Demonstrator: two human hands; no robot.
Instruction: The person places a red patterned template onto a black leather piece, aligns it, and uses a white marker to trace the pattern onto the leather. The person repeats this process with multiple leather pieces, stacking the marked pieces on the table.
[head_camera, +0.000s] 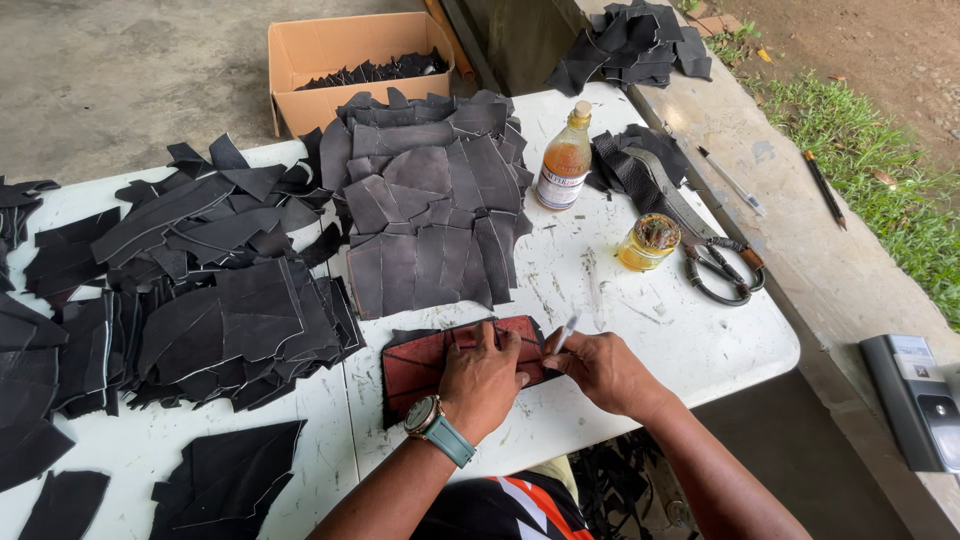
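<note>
Left hand (483, 375) flat, fingers spread, pressing reddish leather piece (440, 362) onto white table (690, 340). Right hand (603, 368) curled, pinching silver pen (565, 333), tip at piece's edge.

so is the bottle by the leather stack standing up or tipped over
Upright. The amber glass bottle stands on its base on the white table, its pale cap pointing up, beside the stack of dark leather pieces.

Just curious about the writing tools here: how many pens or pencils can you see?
3: a silver pen in the right hand over the reddish template, plus a pen and a dark pencil on the concrete ledge. Others may be hidden under the leather.
</note>
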